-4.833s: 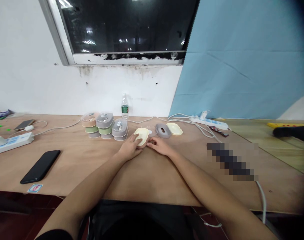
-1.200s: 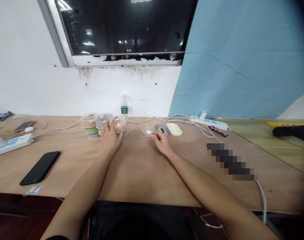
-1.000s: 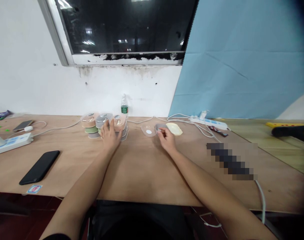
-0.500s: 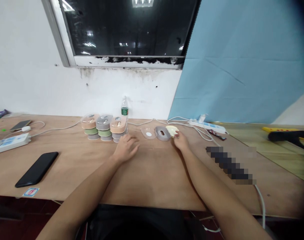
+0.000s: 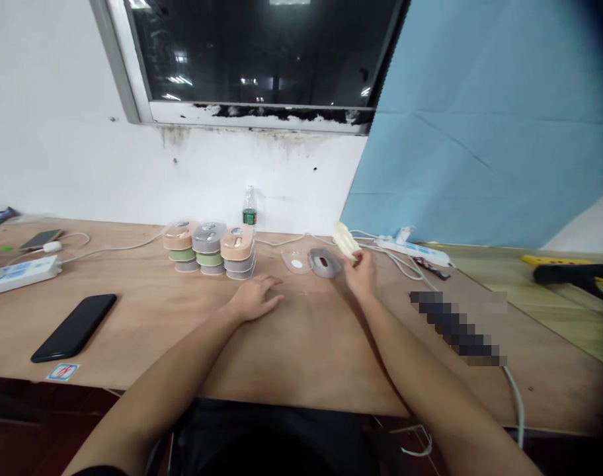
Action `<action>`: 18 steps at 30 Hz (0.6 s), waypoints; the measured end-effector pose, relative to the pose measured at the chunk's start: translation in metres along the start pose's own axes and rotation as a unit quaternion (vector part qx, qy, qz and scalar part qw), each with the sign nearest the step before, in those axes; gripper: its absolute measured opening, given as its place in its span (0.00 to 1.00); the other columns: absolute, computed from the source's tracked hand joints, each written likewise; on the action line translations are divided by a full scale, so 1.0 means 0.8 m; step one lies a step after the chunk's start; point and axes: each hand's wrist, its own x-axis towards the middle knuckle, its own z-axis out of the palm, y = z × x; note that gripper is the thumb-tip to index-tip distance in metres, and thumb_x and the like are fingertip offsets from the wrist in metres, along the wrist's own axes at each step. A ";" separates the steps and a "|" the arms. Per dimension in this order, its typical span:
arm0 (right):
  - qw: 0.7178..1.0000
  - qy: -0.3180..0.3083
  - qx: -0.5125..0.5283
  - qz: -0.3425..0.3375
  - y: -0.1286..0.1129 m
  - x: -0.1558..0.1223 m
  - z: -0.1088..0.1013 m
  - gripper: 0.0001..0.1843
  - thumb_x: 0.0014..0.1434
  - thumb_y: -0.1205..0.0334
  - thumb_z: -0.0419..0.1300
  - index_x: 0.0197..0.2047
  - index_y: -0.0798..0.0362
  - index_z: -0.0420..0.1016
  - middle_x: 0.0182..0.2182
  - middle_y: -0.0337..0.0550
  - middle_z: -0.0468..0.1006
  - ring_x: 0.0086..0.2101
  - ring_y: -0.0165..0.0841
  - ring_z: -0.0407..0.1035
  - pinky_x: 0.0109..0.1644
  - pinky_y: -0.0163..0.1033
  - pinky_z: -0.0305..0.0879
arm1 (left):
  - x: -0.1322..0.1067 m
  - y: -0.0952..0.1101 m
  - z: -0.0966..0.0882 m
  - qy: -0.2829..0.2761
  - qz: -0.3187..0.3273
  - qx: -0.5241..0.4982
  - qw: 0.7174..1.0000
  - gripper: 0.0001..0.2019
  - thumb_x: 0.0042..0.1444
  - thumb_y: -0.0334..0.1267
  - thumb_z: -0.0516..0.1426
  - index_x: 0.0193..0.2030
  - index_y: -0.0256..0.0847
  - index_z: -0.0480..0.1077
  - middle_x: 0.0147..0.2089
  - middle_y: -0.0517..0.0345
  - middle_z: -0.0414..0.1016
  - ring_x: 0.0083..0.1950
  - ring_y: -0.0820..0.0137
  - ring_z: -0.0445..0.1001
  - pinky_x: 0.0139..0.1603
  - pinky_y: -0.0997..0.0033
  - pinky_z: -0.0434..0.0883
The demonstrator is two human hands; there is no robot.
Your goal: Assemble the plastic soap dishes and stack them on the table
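My right hand (image 5: 361,272) pinches the near end of a pale yellow oval piece (image 5: 346,240), which is tilted up above the tabletop; its exact kind I cannot tell. Just left of that hand lies a grey oval box part (image 5: 324,263) with a dark slot in its middle. Beside it rests a clear oval lid (image 5: 295,262) with a white round spot. My left hand (image 5: 256,297) lies on the table with fingers apart, holding nothing. Behind it stand three stacks of oval boxes (image 5: 209,248) in pink, grey and green, with clear lids on top.
A black phone (image 5: 75,327) lies at the left, near a white power strip (image 5: 21,276). Another power strip (image 5: 414,251) with cables sits at the back right. A green-labelled bottle (image 5: 249,210) stands by the wall. A pixelated dark object (image 5: 455,327) lies at right.
My right hand has lifted the pale yellow piece off the table and tilted it upward. My left hand has shifted slightly right and away from the box stacks.
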 end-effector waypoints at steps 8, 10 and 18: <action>0.958 -0.188 0.209 -0.064 -0.075 -0.055 0.003 0.19 0.62 0.45 0.52 0.40 0.52 0.71 0.30 0.41 0.74 0.30 0.33 0.67 0.34 0.37 0.64 | -0.001 -0.005 0.006 0.094 -0.079 -0.024 0.992 0.40 0.60 0.52 0.54 0.71 0.40 0.39 0.65 0.38 0.55 0.43 0.64 0.73 0.51 0.55 0.71; 0.938 -0.268 0.210 -0.065 -0.084 -0.064 0.005 0.20 0.63 0.46 0.51 0.39 0.52 0.73 0.30 0.41 0.75 0.29 0.33 0.68 0.32 0.36 0.64 | 0.000 -0.008 0.005 0.095 -0.088 -0.014 0.991 0.36 0.61 0.53 0.53 0.69 0.40 0.44 0.64 0.39 0.57 0.43 0.64 0.73 0.52 0.56 0.71; 0.943 -0.281 0.078 -0.160 -0.084 -0.063 0.014 0.19 0.58 0.52 0.59 0.49 0.51 0.76 0.45 0.48 0.74 0.42 0.39 0.70 0.48 0.44 0.68 | -0.006 -0.027 0.016 -0.079 -0.057 0.048 0.994 0.22 0.61 0.52 0.51 0.56 0.41 0.67 0.55 0.48 0.66 0.49 0.62 0.73 0.54 0.60 0.69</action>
